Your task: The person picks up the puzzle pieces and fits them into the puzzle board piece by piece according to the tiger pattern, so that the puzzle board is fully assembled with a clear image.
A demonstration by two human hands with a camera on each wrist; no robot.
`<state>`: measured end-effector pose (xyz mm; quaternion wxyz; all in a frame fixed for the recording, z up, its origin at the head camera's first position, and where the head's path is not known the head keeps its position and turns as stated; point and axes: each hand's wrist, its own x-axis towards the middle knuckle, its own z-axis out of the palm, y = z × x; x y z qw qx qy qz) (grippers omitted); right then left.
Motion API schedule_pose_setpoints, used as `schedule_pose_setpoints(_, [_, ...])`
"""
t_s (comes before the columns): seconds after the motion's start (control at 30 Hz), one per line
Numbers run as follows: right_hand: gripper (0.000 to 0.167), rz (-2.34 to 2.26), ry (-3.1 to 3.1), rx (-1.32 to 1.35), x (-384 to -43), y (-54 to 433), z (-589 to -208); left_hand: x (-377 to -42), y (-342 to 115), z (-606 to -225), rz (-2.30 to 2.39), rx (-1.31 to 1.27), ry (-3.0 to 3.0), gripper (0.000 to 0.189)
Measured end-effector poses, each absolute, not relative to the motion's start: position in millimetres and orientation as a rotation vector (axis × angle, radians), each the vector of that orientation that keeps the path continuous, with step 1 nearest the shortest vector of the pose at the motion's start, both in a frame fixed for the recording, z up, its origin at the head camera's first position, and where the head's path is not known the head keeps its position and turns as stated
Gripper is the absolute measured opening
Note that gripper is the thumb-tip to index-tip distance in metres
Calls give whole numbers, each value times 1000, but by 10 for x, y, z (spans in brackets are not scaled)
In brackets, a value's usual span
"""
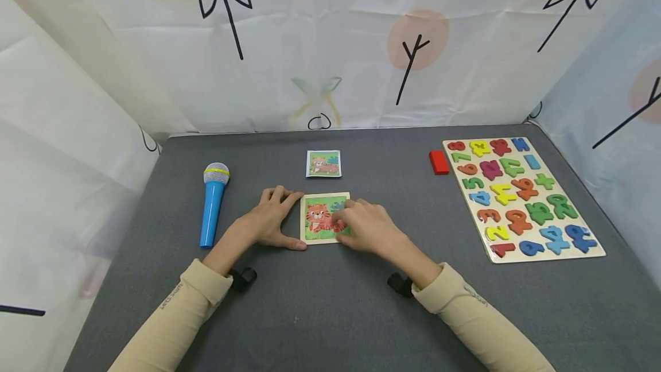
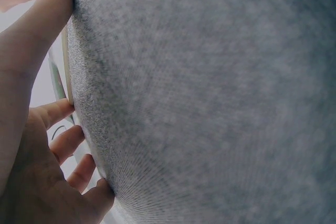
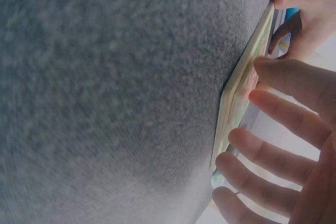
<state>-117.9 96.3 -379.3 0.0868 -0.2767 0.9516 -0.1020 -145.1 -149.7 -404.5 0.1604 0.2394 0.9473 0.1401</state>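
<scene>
A small square picture puzzle (image 1: pixel 317 220) with a pale wooden frame lies flat on the table and shows an orange tiger on green. At its left edge rests my left hand (image 1: pixel 271 220), thumb and fingers spread, the thumb near the lower left corner. My right hand (image 1: pixel 369 228) is over the puzzle's right part and hides some of the picture. In the right wrist view, its loosely bent fingers (image 3: pixel 273 153) fan out and its thumb tip is close over the puzzle's surface. Just behind the puzzle lies a smaller picture card (image 1: pixel 323 163) with a similar animal.
A blue toy microphone (image 1: pixel 212 205) lies left of my left hand. On the right is a pale board (image 1: pixel 480 240) with colourful number and shape pieces, and a red block (image 1: pixel 439 162) sits by its upper left corner. Patterned white cloth (image 1: pixel 351 96) hangs behind the grey table (image 1: pixel 320 314).
</scene>
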Motion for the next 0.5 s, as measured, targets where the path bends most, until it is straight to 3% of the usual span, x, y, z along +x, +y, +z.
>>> schedule_pose_setpoints(0.5, [16, -323, 2841, -769, -1169, 974, -3811, -1463, -1496, -4062, 393, 679, 2701, 114])
